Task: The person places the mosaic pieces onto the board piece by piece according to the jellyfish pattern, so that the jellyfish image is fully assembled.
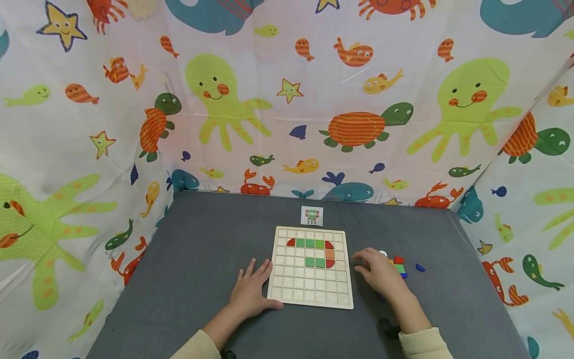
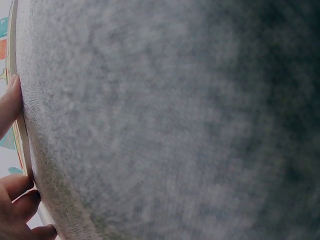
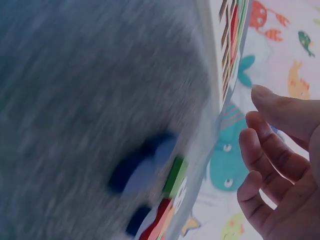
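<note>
A pale wooden grid board (image 1: pixel 309 296) lies flat before me. In its upper cells sit green squares (image 1: pixel 310 243), an orange square (image 1: pixel 330 253) and red rounded pieces (image 1: pixel 329 263). At the board's lower left, my left hand (image 1: pixel 251 291) rests with fingers spread, thumb along the near edge. My right hand (image 1: pixel 378 271) hovers just off the board's right edge, beside the loose pieces; its fingers are loosely bent with nothing between them in the right wrist view. Among those pieces are a red one (image 1: pixel 398 260), a green one (image 1: pixel 400 268) and a blue one (image 1: pixel 420 268), partly hidden by the hand.
Behind the board lies a small card (image 1: pixel 312 216) with a gridded coloured figure. The dark grey table (image 1: pixel 215 229) meets a curtain (image 1: pixel 278 109) printed with sea animals. A black object (image 1: pixel 388 329) shows by the right wrist.
</note>
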Tool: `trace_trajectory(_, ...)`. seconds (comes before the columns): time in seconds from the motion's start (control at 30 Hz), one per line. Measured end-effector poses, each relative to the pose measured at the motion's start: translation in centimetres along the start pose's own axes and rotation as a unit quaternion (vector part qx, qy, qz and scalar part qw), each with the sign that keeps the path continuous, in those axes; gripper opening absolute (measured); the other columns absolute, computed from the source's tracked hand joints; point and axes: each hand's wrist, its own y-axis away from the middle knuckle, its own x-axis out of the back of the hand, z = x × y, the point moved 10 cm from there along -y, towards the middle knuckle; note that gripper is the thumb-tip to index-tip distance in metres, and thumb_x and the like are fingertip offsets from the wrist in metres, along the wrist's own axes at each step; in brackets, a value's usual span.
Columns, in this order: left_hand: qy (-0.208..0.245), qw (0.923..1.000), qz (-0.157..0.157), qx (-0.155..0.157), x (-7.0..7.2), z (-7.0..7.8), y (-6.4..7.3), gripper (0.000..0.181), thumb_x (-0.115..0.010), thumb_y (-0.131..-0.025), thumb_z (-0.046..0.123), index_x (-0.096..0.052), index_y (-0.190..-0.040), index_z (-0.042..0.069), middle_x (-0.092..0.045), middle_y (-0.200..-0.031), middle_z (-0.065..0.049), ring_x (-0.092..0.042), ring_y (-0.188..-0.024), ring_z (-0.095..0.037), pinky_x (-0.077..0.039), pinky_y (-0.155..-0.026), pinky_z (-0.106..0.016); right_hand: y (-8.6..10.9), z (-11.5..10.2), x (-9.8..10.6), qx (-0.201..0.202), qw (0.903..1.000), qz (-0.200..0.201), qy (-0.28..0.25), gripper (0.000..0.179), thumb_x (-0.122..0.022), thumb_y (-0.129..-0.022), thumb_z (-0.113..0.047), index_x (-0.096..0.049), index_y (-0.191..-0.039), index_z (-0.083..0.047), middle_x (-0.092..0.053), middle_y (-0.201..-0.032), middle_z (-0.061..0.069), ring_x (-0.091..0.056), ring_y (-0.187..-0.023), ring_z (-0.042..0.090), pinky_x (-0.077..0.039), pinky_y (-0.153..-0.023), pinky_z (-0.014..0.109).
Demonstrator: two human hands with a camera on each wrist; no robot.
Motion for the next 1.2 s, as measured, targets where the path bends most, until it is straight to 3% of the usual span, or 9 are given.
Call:
trace_trajectory(0.23, 0.001, 1.0, -0.001, 0.006, -0.2, -0.2, 0.0, 0.12, -0.086, -0.063, 0.066, -0.033, -0.16, 0.02, -0.029, -0.166, 0.001, -0.01, -0.157, -0.035, -0.012, -0.121, -0.065, 1.2, 2.2, 1.5, -0.009, 0.9998, 0.015, -0.004, 0.027, -0.079, -0.087, -0.009, -0.074, -0.113, -0.009, -0.068, -0.11, 0.007, -0.066, -0.094, 0.026, -0.057, -0.076, 0.046)
trace_trajectory(0.37, 0.003, 1.0, -0.001, 0.003, -0.1, -0.1, 0.0, 0.12, -0.086, -0.063, 0.067, -0.032, -0.16, 0.02, -0.028, -0.166, 0.001, -0.01, -0.157, -0.035, -0.013, -0.121, -0.065, 1.3, 3.5, 1.7, -0.014, 0.9998, 0.014, 0.004, 0.028, -0.08, -0.084, -0.007, -0.074, -0.111, -0.006, -0.067, -0.102, 0.008, -0.062, -0.083, 0.021, -0.053, -0.072, 0.042)
trace_trajectory(0.47, 0.008, 1.0, 0.001, 0.001, 0.0, -0.1, 0.0, 0.12, -0.086, -0.063, 0.066, -0.033, -0.16, 0.019, -0.029, -0.166, 0.001, -0.01, -0.157, -0.036, -0.013, -0.121, -0.066, 1.3, 4.6, 1.4, -0.019, 0.9998, 0.002, 0.009, 0.027, -0.081, -0.083, -0.006, -0.074, -0.109, -0.004, -0.065, -0.094, 0.007, -0.056, -0.078, 0.019, -0.049, -0.07, 0.039)
trace_trajectory(0.6, 0.006, 1.0, 0.003, 0.001, 0.0, -0.1, 0.1, 0.12, -0.086, -0.063, 0.066, -0.033, -0.16, 0.019, -0.029, -0.166, 0.001, -0.011, -0.157, -0.036, -0.014, -0.121, -0.066, 1.5, 5.7, 0.8, -0.019, 0.9995, -0.023, 0.008, 0.026, -0.081, -0.082, -0.004, -0.075, -0.107, -0.003, -0.065, -0.094, 0.007, -0.059, -0.081, 0.02, -0.051, -0.073, 0.042)
trace_trajectory(0.83, 0.003, 1.0, 0.002, 0.002, -0.1, -0.1, 0.2, 0.121, -0.085, -0.062, 0.067, -0.032, -0.16, 0.019, -0.029, -0.166, 0.0, -0.01, -0.157, -0.036, -0.014, -0.121, -0.066, 1.9, 6.6, 0.9, -0.02, 0.9995, -0.019, 0.016, 0.026, -0.081, -0.082, -0.005, -0.075, -0.107, -0.002, -0.069, -0.102, 0.013, -0.064, -0.092, 0.03, -0.053, -0.084, 0.054)
trace_trajectory(1.2, 0.007, 1.0, 0.005, 0.003, 0.1, 0.0, 0.2, 0.121, -0.087, -0.062, 0.065, -0.033, -0.16, 0.018, -0.029, -0.166, 0.0, -0.01, -0.157, -0.036, -0.013, -0.121, -0.066, 1.9, 6.5, 0.5, -0.002, 0.9992, -0.024, 0.032, 0.026, -0.082, -0.082, -0.008, -0.075, -0.107, -0.002, -0.068, -0.098, 0.01, -0.062, -0.087, 0.024, -0.053, -0.08, 0.05)
